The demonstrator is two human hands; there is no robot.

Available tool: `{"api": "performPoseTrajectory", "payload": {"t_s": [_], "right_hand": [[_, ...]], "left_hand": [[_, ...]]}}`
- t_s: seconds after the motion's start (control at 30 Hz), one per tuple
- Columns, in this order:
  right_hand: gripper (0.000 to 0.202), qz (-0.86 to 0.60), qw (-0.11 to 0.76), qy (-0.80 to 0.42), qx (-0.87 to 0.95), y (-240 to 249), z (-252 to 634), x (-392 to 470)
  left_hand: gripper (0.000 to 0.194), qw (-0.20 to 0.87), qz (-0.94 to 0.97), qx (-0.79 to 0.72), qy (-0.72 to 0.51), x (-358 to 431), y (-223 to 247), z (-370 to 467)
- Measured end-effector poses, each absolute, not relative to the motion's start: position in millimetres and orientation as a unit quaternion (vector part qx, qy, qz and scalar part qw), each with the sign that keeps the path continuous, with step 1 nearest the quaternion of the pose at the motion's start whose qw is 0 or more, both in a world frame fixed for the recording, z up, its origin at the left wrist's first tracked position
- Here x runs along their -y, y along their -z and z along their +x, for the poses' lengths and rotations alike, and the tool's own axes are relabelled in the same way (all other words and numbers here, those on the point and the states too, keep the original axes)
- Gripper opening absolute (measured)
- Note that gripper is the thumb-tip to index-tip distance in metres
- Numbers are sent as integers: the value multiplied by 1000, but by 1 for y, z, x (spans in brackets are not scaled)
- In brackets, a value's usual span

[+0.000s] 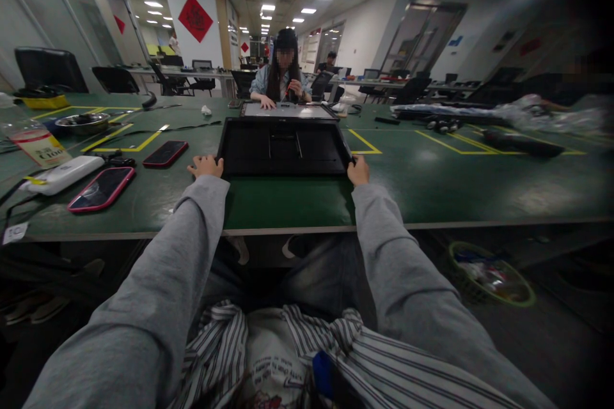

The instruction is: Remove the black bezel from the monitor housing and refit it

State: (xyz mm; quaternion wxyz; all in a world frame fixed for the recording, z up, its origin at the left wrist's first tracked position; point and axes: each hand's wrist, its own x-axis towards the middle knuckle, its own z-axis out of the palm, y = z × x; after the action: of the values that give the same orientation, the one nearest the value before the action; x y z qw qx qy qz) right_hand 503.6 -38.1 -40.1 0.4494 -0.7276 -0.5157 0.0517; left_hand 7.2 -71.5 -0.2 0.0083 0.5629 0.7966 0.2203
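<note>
A wide black monitor shell [249, 148], rectangular with a raised rim, lies on the green table [288, 201] in front of me. Two thin upright bars and a crosspiece show near its middle. My left hand [208, 167] grips its near left corner, with the fingers bent against the edge. At the opposite side, my right hand [358, 170] is closed around the near right corner. The fingertips of both hands are partly hidden by the rim. Just beyond the shell lies a flat grey panel with a dark border [292, 111].
Across the table a co-worker [283, 80] has one hand on the grey panel and a thin tool in the other. To my left are two phones [102, 189], a white power strip [71, 174], a bottle [41, 144] and a metal bowl [82, 124]. Plastic wrap [532, 112] lies right.
</note>
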Motion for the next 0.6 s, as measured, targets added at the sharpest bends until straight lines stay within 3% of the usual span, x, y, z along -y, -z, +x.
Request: {"api": "performPoseTrajectory", "payload": {"t_s": [0.6], "right_hand": [[49, -727, 445, -32, 522, 41, 503, 40]], "left_hand": [[48, -10, 564, -796, -220, 69, 4, 4]]}}
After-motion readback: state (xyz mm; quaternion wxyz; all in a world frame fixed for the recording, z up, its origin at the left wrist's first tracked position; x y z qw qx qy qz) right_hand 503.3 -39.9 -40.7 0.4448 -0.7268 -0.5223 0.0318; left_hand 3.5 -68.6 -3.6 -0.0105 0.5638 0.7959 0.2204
